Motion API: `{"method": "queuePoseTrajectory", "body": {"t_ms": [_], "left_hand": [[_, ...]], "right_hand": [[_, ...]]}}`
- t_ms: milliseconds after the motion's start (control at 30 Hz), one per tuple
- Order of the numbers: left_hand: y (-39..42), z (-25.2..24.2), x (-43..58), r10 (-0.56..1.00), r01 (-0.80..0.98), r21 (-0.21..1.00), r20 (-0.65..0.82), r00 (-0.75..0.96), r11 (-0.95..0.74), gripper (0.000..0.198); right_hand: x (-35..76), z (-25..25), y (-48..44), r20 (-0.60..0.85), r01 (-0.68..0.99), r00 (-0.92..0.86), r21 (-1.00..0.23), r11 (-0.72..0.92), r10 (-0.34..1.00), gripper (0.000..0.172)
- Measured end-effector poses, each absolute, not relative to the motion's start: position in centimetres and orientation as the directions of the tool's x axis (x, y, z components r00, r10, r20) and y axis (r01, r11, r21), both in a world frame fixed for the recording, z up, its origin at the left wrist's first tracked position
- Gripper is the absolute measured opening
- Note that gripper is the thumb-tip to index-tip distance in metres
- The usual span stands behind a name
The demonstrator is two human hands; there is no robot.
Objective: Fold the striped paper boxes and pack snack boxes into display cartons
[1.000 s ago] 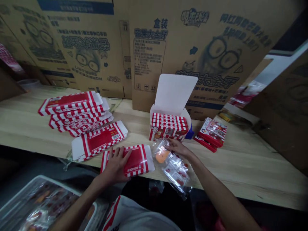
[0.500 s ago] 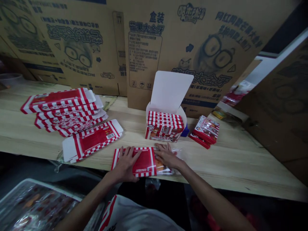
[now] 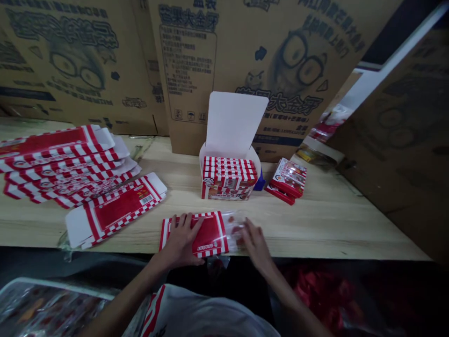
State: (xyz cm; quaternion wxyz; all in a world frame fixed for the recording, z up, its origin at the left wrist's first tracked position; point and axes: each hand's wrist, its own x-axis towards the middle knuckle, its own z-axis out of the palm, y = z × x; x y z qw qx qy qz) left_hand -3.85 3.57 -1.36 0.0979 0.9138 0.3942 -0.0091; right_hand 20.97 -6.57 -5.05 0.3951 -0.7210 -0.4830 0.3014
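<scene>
Lying flat at the table's front edge is a red carton (image 3: 210,234) with a red-and-white striped border. My left hand (image 3: 182,238) holds it down, fingers on top and the thumb at its near edge. From the carton's open right end sticks out a clear plastic packet (image 3: 234,229) with small reddish pieces showing; the rest of it is hidden inside. My right hand (image 3: 257,245) has its fingers at the packet's outer end. Behind stands a display box (image 3: 226,192) with its white lid up, filled with a row of striped boxes.
Several flattened or unfilled striped cartons (image 3: 63,154) are stacked at the left, one carton (image 3: 122,206) in front. Two small red boxes (image 3: 289,178) lie at the right. Large cardboard boxes (image 3: 189,93) wall the back. Below left sits a white-rimmed tray (image 3: 56,283) of wrapped packets.
Less of the packet shows outside the carton. My right hand has gone from lying over the packet to its outer end. The whole view has shifted somewhat.
</scene>
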Motion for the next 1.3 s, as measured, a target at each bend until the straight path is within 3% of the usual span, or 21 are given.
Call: {"method": "queuePoseTrajectory", "body": {"t_ms": [67,133,267,333,467,600,667,767,900,967,1067,1133,1200,1267,1300], "left_hand": [[3.3,-1.3,-3.0,0.711,0.710,0.175,-0.069,0.700,-0.682,0.117],[3.1,-1.2,-2.6,0.737,0.728,0.177,-0.020,0.675,-0.662,0.114],[2.3,-0.2,-2.2,0.850,0.815,0.241,0.128,0.511,-0.526,0.108],[1.2,0.4,-1.8,0.885,0.829,0.309,0.191,0.426,-0.466,0.113],[-1.3,0.2,-1.3,0.910,0.748,0.522,0.178,0.375,-0.411,0.118],[-1.9,-1.8,-2.0,0.925,0.454,0.859,0.057,0.375,-0.237,0.083],[-1.8,-2.7,-2.4,0.903,0.251,0.962,-0.014,0.430,-0.104,0.075],[-1.9,-3.3,-2.5,0.874,0.071,0.997,-0.017,0.486,-0.020,0.071],[-2.4,-3.5,-2.5,0.859,0.012,1.000,-0.030,0.511,0.027,0.066],[-2.5,-3.5,-2.5,0.824,-0.043,0.994,-0.060,0.564,0.102,0.064],[-2.0,-3.3,-2.5,0.798,-0.051,0.992,-0.064,0.599,0.118,0.042],[-1.5,-2.9,-2.3,0.829,-0.005,1.000,-0.014,0.559,0.020,0.023],[-1.0,-2.5,-2.0,0.869,0.009,0.998,0.051,0.492,-0.064,0.021],[-0.8,-2.3,-1.8,0.900,-0.026,0.998,0.057,0.431,-0.051,0.024],[-0.7,-2.3,-1.7,0.913,-0.051,0.999,0.037,0.405,-0.017,0.023]], "right_hand": [[17.7,-4.7,-6.0,-0.042,0.396,0.235,-0.908,-0.136,0.971,0.056],[16.0,-4.1,-5.6,-0.040,0.282,0.235,-0.953,-0.107,0.971,0.056],[15.5,-3.3,-6.5,0.086,0.178,0.540,-0.984,-0.013,0.837,0.045],[15.3,-3.0,-7.1,0.080,0.090,0.594,-0.995,0.032,0.801,0.042],[15.2,-2.3,-7.3,-0.089,-0.176,0.568,-0.984,0.015,0.818,0.039],[16.9,-2.3,-7.2,-0.174,-0.291,0.442,-0.956,-0.042,0.880,0.039],[17.7,-2.7,-7.5,-0.172,-0.285,0.364,-0.956,-0.066,0.915,0.041],[18.1,-3.3,-8.3,-0.144,-0.192,0.308,-0.978,-0.087,0.941,0.045],[17.9,-3.8,-9.2,-0.116,-0.043,0.289,-0.993,-0.108,0.950,0.049],[17.9,-3.8,-9.3,-0.083,0.050,0.283,-0.994,-0.101,0.956,0.039],[18.0,-3.4,-9.1,0.027,0.177,0.265,-0.984,-0.022,0.964,0.015],[17.9,-3.2,-8.9,0.100,0.231,0.271,-0.972,0.036,0.957,0.020],[17.6,-3.0,-8.5,0.108,0.212,0.317,-0.977,0.041,0.942,0.021],[17.3,-2.9,-8.0,0.044,0.091,0.383,-0.996,0.010,0.923,0.013],[17.2,-2.8,-7.8,0.004,0.025,0.408,-1.000,-0.007,0.913,0.020]]}}
